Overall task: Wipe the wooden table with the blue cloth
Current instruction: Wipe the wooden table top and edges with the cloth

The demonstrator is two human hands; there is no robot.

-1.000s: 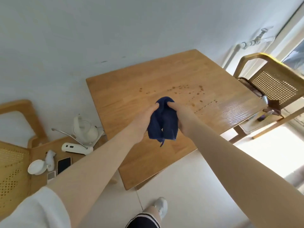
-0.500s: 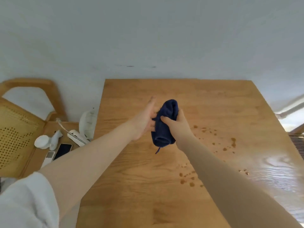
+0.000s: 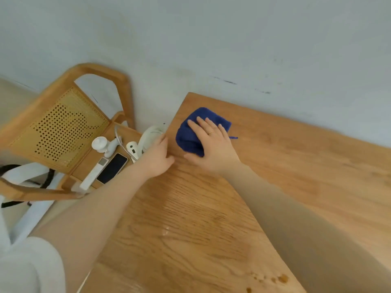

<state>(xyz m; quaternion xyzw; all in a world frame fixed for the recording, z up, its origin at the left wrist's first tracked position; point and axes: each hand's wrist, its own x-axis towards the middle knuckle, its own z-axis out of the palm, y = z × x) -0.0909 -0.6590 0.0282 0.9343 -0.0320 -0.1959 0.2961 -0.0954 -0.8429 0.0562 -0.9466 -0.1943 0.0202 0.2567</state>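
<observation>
The blue cloth [image 3: 190, 134] lies bunched on the wooden table [image 3: 296, 166] near its far left corner. My right hand [image 3: 211, 144] presses flat on top of the cloth, fingers spread, a ring on one finger. Just left of the cloth, my left hand [image 3: 157, 158] rests on the table's left edge, holding nothing, with its fingers loosely apart. Brown drip stains [image 3: 275, 279] dot the table at the bottom of the view, beside my right forearm.
A wooden cane-back chair [image 3: 63, 127] stands left of the table. Its seat carries a white kettle [image 3: 151, 136], a black phone [image 3: 112, 168], a white remote [image 3: 94, 173] and small white items. A pale wall runs right behind the table.
The cloth went from being held up between both hands to lying on the table's far left corner under my right hand. My left hand let go and moved to the table edge.
</observation>
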